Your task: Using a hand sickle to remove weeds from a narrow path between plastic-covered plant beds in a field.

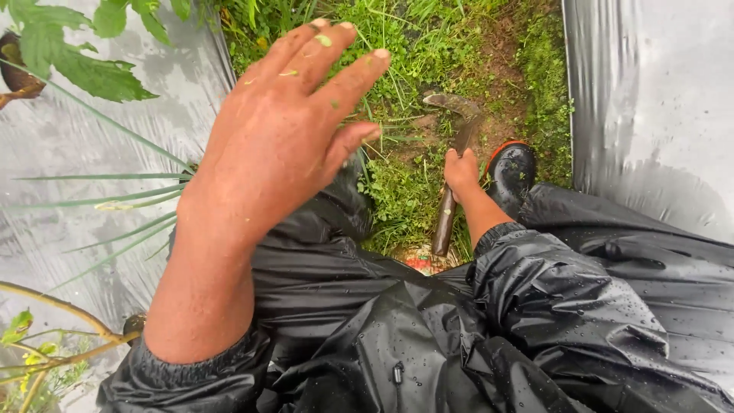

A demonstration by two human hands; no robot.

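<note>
Right hand (461, 174) grips a hand hoe (453, 164) at two o'clock, left hand (287, 126) spread over the weeds (397, 195) — a wet-handled slip could nick the boot (514, 170) just beside it.

The right hand (461, 173) grips the wooden handle of a hand hoe (453, 164), blade resting on the weedy grass strip (397, 46). The left hand (287, 122) is raised above this strip, fingers spread, holding nothing. A black rubber boot (512, 170) stands just beside the hoe. Grey plastic mulch sheeting (657, 92) flanks the strip.
</note>
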